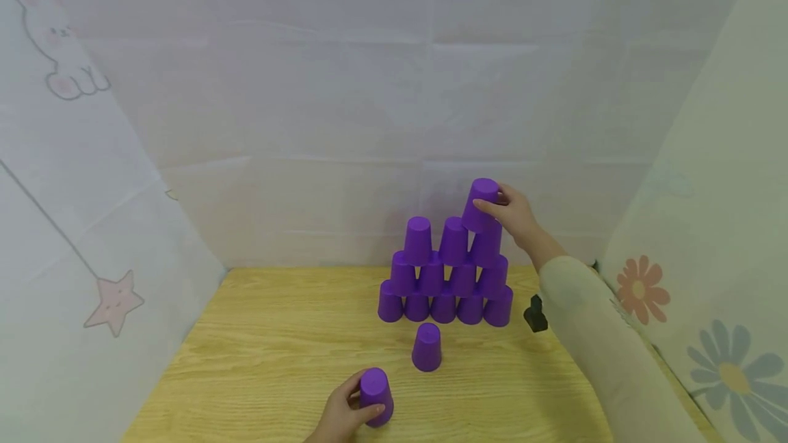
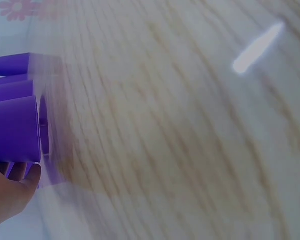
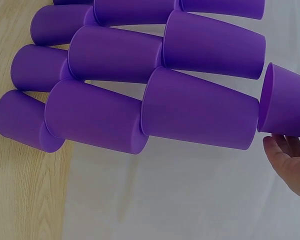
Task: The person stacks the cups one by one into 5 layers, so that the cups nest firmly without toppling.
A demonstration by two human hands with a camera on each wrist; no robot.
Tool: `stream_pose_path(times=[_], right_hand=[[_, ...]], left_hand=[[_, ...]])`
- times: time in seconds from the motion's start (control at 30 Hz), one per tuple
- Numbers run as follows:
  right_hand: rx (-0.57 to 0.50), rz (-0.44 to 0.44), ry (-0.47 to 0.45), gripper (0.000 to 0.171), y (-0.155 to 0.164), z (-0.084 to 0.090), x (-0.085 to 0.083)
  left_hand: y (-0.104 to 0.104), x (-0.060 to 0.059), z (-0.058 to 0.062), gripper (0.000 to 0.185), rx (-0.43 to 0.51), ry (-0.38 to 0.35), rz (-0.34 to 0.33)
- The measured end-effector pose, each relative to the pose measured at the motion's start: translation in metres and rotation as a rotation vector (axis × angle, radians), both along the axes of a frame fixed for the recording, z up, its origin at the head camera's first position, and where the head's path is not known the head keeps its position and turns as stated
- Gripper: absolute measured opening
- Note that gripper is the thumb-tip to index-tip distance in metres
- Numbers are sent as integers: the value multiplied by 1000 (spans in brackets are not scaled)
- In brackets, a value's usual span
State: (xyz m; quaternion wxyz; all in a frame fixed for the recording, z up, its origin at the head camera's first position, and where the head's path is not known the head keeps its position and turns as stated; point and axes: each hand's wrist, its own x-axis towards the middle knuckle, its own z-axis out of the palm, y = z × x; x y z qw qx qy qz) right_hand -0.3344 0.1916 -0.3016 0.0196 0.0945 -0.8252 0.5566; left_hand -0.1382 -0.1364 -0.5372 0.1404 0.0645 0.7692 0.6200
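A pyramid of upside-down purple cups (image 1: 443, 306) rises at the back right, in three tiers narrowing upward. Over the right end of its top tier, my right hand (image 1: 517, 214) grips another purple cup (image 1: 481, 191), mouth down. The right wrist view puts that cup's rim (image 3: 260, 100) right at the base of the top-tier cup (image 3: 200, 110). Low in the head view, my left hand (image 1: 340, 412) holds a purple cup (image 1: 375, 388) upside down, thumb and fingers around its sides. The left wrist view has this cup (image 2: 12, 130) close over the tabletop.
One more purple cup (image 1: 427, 348) stands upside down between the pyramid and my left hand. A small black object (image 1: 535, 314) lies right of the pyramid. The wooden table (image 1: 277, 333) meets pale cloth walls (image 1: 308, 122) at the back and sides.
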Motion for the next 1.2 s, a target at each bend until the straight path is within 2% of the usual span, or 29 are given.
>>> stream_pose_path(times=[0.17,0.4,0.5,0.73,0.97,1.2], right_hand=[[-1,-13,-23,63,-2,0,-2],[-1,-18,-43,67,-4,1,-5],[7,-32,-46,68,-4,1,-6],[7,-51,-50,70,-2,0,-9],[1,-25,-38,68,-1,-2,-8],[-13,-14,-32,73,2,0,-3]], left_hand=[[1,-1,7,68,-9,15,8],[3,-10,16,60,-20,161,75],[4,-16,20,58,-28,194,77],[7,-34,39,55,-35,251,19],[7,-49,53,54,-15,282,-14],[10,-63,72,55,-1,299,-20]])
